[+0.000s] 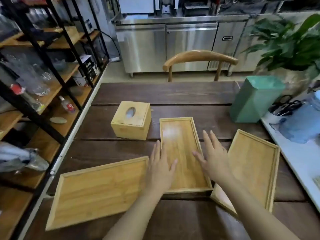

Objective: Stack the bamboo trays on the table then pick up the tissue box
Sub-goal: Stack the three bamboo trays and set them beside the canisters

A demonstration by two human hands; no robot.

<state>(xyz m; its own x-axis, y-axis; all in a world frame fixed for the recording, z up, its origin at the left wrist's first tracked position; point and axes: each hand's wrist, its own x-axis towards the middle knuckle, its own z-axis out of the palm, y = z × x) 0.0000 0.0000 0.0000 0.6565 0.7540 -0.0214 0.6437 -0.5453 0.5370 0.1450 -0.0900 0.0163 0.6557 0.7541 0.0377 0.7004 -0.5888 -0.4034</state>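
Observation:
Three shallow bamboo trays lie apart on the dark wooden table [173, 94]. The middle tray [180, 135] points away from me. A larger left tray [97, 193] lies at an angle near the front edge, and the right tray [254, 163] is tilted beside the middle one. A square bamboo tissue box [131, 121] with an oval slot stands behind the left tray. My left hand [160, 168] hovers open over the middle tray's left rim. My right hand [213, 155] is open over its right rim, between the middle and right trays. Neither hand holds anything.
A green box-shaped container [254, 99] stands at the table's far right. A wooden chair [199, 58] sits behind the table. Black shelving [52, 80] with glassware lines the left side. A white counter [297, 153] with a blue bag and a plant [287, 44] is on the right.

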